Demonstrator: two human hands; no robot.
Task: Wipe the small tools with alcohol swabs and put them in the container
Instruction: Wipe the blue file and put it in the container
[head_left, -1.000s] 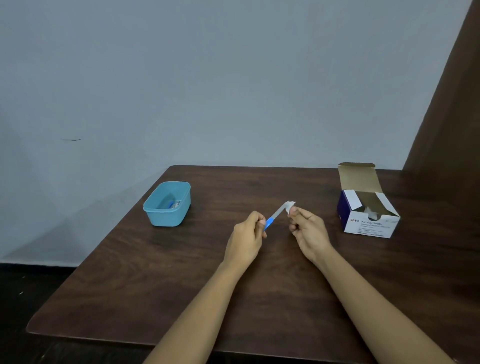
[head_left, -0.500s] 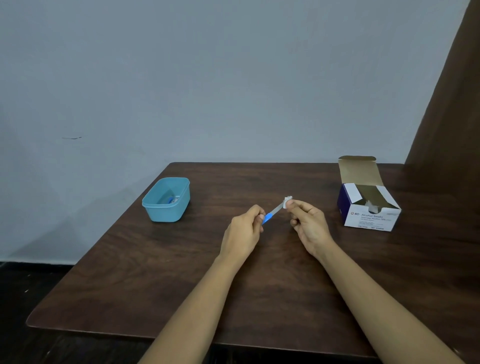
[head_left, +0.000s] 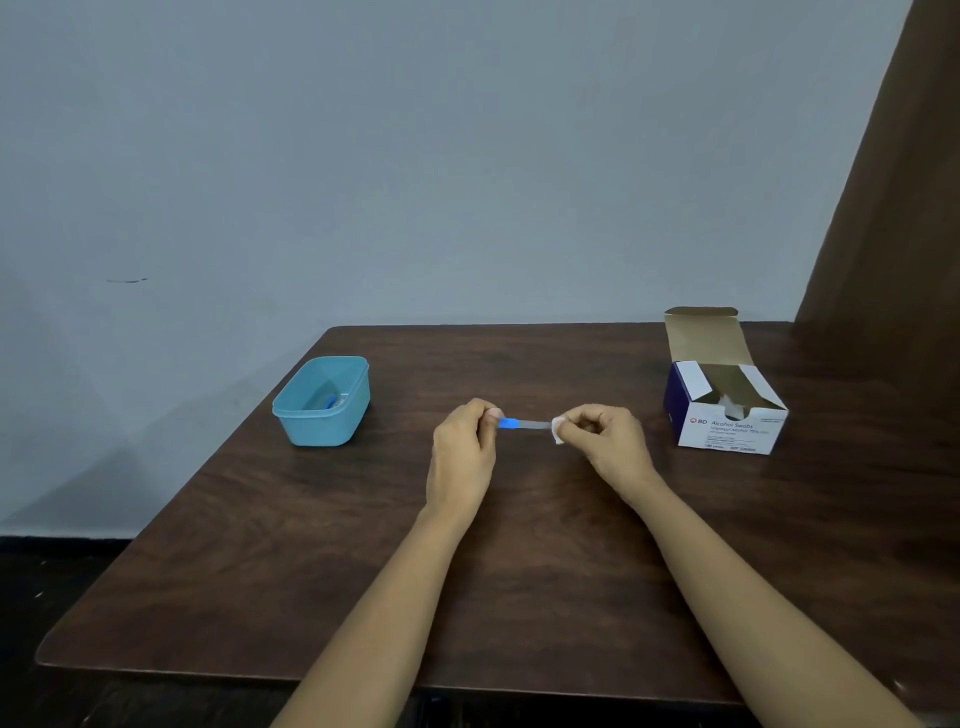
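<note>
Spanning the gap between two bare hands, a small tool (head_left: 525, 424) with a blue handle and a thin grey metal blade is held roughly level over the middle of a dark wooden tabletop (head_left: 291, 545). Its blue end is pinched between the thumb and curled fingers of the left hand (head_left: 461, 449). Its metal tip is covered by a small white alcohol swab (head_left: 558, 432), which is pinched around it by the thumb and forefinger of the right hand (head_left: 608, 441), with the other fingers curled in. A light blue plastic container (head_left: 317, 430) is set near the far left corner of the tabletop, well apart from the hands. Something blue and grey can be made out inside it, too small to be identified. An opened cardboard box (head_left: 727, 436) printed "Alcohol Swabs" is placed near the far right corner, with its lid flap raised. A plain pale wall (head_left: 415, 156) is seen behind the tabletop, and a brown surface (head_left: 893, 208) rises at the right.
</note>
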